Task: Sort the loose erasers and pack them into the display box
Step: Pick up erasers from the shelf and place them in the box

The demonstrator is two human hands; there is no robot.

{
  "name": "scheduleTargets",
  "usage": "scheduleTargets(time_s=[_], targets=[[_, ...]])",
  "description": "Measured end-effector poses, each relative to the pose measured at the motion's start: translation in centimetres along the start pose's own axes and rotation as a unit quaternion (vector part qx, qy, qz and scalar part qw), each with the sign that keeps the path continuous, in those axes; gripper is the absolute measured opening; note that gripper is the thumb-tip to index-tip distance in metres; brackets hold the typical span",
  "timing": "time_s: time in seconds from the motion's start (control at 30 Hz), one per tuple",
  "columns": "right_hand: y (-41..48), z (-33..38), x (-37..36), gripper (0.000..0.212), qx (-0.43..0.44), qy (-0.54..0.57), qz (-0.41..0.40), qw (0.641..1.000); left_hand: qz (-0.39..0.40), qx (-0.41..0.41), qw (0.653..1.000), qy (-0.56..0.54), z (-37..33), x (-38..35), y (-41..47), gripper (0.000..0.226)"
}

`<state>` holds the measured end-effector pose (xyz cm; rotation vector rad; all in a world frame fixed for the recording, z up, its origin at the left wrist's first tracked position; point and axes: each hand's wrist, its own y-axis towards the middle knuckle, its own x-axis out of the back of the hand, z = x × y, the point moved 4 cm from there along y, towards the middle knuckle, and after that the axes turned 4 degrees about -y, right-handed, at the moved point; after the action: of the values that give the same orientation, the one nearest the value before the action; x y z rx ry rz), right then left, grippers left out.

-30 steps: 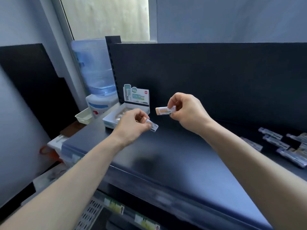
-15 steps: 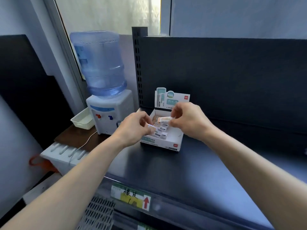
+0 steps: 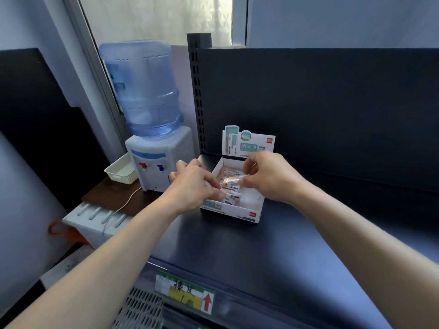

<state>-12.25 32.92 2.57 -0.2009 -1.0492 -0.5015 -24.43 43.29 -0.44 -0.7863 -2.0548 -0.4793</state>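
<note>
Shelf [image 3: 237,245]: carries 1 display box [image 3: 237,213], open, several wrapped erasers [image 3: 231,197] lying inside. Our right hand [image 3: 268,179]: grip pinching 1 eraser [image 3: 234,179] over the box. Our left hand [image 3: 190,188]: fingertips inside the left wall; we cannot tell its grip.

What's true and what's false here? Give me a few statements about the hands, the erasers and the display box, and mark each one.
1. The right hand pinches an orange-wrapped eraser above the display box. True.
2. The display box is empty. False: several packed erasers lie in its left part.
3. A water dispenser stands left of the box. True.
4. The left hand is far from the box. False: its fingers reach over the box's left wall.
5. The box's header card is folded flat. False: it stands upright at the back.
</note>
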Motion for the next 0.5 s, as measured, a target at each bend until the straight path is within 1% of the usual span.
scheduleTargets(time_s=[0.07,0.13,0.23,0.27,0.37,0.5], targets=[[-0.1,-0.1,0.0,0.018,0.006,-0.004,0.011,1.000,0.001,0.009,1.000,0.024,0.0,-0.1,0.0,0.019],[-0.2,-0.1,0.0,0.019,0.011,-0.005,0.018,1.000,-0.001,0.018,1.000,0.025,0.1,-0.3,0.0,0.016],[-0.3,0.1,0.0,0.018,0.019,-0.009,0.029,0.999,-0.021,0.012,1.000,-0.010,0.2,-0.2,0.1,0.006],[-0.3,0.4,-0.1,0.017,0.021,-0.011,0.036,0.999,-0.032,0.010,0.999,-0.027,0.4,0.1,0.2,0.006],[-0.2,1.3,-0.5,0.015,0.018,-0.012,0.072,0.997,-0.047,-0.001,0.997,-0.064,1.0,0.9,0.7,0.014],[-0.1,2.3,-1.2,0.010,0.007,-0.017,0.110,0.994,-0.026,-0.032,0.993,-0.109,1.6,0.9,1.3,0.012]])
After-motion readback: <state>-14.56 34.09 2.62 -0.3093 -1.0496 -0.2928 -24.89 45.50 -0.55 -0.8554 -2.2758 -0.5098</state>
